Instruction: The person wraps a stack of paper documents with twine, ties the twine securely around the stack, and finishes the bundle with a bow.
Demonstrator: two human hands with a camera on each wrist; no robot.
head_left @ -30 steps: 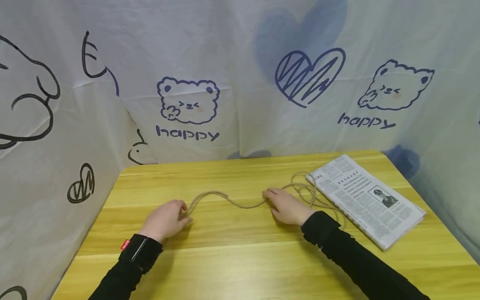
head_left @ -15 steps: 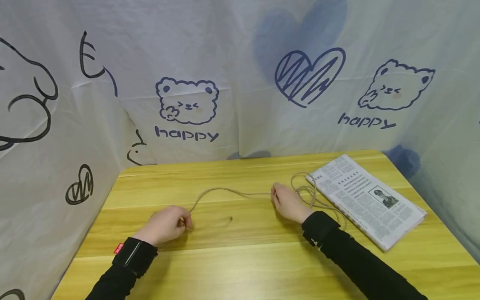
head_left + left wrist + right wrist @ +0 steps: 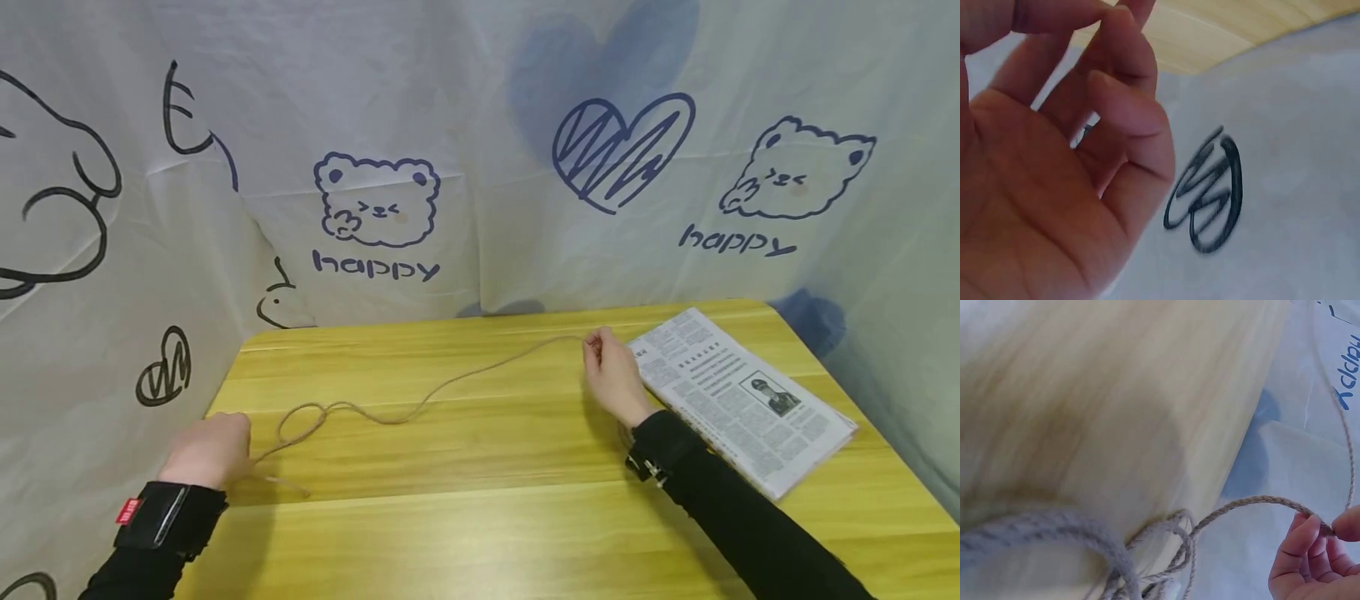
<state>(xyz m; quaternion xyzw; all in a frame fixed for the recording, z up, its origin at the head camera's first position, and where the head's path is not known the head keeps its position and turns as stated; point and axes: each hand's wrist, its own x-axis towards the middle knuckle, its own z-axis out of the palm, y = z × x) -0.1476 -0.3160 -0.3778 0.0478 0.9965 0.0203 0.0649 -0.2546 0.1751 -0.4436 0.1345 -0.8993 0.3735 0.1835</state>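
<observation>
A thin tan braided rope (image 3: pixel 450 382) runs across the wooden table between the two hands, with a small loop lying toward the left. At the table's left side my left hand (image 3: pixel 208 450) pinches it close to one end, and a short tail sticks out to the right of the fingers. The left wrist view shows thumb and fingertips of the left hand (image 3: pixel 1054 187) meeting; the rope is hidden there. Farther back, my right hand (image 3: pixel 617 379) pinches the rope between thumb and fingers, as the right wrist view confirms. More rope coils (image 3: pixel 1172 550) hang below that hand.
A folded newspaper (image 3: pixel 738 396) lies on the right of the table (image 3: pixel 465 533), just beside the right hand and forearm. White cloth (image 3: pixel 480 108) with drawn bears and hearts hangs behind and at both sides.
My left hand has moved left and toward the near edge with the rope end. The right hand has moved back and slightly right, and the rope between them now spans a longer stretch.
</observation>
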